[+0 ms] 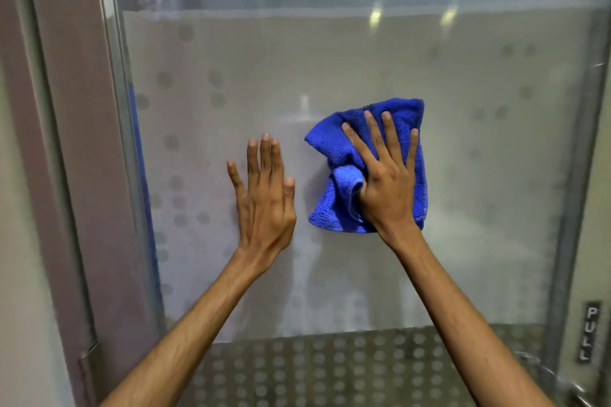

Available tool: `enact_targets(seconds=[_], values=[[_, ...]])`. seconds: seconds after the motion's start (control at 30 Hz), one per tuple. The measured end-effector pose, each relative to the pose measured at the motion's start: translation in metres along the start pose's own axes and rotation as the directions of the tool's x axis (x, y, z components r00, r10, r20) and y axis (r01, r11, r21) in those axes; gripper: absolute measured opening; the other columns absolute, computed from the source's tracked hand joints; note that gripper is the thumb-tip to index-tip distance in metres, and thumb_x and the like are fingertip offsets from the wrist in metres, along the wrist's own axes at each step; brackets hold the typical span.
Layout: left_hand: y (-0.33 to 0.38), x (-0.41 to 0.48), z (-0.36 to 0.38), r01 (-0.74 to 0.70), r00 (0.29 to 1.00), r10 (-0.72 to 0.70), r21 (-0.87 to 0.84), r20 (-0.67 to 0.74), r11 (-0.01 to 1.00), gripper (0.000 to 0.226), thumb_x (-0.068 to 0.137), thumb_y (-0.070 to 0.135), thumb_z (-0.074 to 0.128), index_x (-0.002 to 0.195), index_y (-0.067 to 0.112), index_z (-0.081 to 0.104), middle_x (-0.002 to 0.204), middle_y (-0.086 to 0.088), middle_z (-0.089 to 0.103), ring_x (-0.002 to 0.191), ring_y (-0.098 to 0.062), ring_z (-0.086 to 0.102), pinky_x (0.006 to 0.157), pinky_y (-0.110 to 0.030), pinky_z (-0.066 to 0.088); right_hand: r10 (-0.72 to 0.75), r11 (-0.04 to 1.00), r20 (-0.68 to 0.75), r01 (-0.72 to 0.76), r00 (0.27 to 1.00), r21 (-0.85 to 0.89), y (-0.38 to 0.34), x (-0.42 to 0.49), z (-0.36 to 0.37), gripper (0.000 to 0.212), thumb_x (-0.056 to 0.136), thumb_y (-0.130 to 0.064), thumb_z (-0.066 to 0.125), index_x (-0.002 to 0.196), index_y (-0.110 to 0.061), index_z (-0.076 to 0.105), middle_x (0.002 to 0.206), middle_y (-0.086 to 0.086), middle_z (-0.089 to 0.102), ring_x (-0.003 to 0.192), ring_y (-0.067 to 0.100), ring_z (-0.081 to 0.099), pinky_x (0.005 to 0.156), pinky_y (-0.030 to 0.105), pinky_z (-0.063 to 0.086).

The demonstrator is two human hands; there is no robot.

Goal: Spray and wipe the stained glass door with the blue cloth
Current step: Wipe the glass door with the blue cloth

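The glass door (231, 82) fills the view, with a frosted band across its middle and a dotted pattern. Foamy streaks show on the clear strip at the top. My right hand (385, 175) presses a crumpled blue cloth (334, 201) flat against the frosted glass, fingers spread over it. My left hand (264, 195) rests flat on the glass just left of the cloth, fingers up and holding nothing. No spray bottle is in view.
A grey-brown door frame (62, 142) runs down the left side. A small "PULL" sign (590, 330) sits at the lower right beside a metal handle (558, 377). The bottom strip of the glass is clear with pale dots.
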State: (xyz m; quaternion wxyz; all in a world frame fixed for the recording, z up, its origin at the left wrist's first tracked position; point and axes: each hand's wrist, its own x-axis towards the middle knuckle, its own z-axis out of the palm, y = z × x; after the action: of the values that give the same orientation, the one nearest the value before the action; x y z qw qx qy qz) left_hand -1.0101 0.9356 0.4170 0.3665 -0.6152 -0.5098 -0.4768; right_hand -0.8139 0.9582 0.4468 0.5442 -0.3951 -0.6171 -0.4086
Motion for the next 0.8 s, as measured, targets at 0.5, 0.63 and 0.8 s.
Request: enact_targets(seconds=[0.5,0.63,0.8], values=[[0.038,0.01,0.025,0.041,0.996,-0.034,0.086,-0.085,0.995,0.061,0.103,0.039,0.013,0.157,0.013,0.002,0.166,-0.01,0.005,0.154,-0.026,0.0,0.119,-0.057,-0.007,0.173,0.983,-0.048,-0.175,0.984,-0.045,0.177,-0.014,-0.037,0.09,0.077,0.008,0.057,0.153,-0.032,0.032,0.163,0.0,0.025,0.153,0.025,0.016,0.122,0.059,0.008],[0.04,0.008,0.027,0.039,0.996,-0.029,0.106,-0.089,0.994,0.066,0.102,0.045,0.017,0.157,0.01,0.004,0.165,-0.013,0.005,0.153,-0.028,0.0,0.118,-0.057,-0.008,0.273,0.96,-0.07,-0.277,0.959,-0.046,0.19,-0.026,-0.039,0.079,0.086,0.007,0.05,0.153,-0.029,0.033,0.163,0.004,0.026,0.153,0.027,0.017,0.122,0.059,0.009],[0.051,-0.001,0.027,0.043,0.996,-0.035,0.105,-0.076,0.994,0.066,0.102,0.043,0.021,0.156,0.007,0.006,0.164,-0.016,0.007,0.153,-0.031,0.003,0.119,-0.057,-0.006,0.325,0.941,-0.072,-0.331,0.943,-0.076,0.178,-0.045,-0.036,0.075,0.085,0.002,0.034,0.153,-0.029,0.034,0.162,0.006,0.027,0.152,0.03,0.019,0.12,0.062,0.012]])
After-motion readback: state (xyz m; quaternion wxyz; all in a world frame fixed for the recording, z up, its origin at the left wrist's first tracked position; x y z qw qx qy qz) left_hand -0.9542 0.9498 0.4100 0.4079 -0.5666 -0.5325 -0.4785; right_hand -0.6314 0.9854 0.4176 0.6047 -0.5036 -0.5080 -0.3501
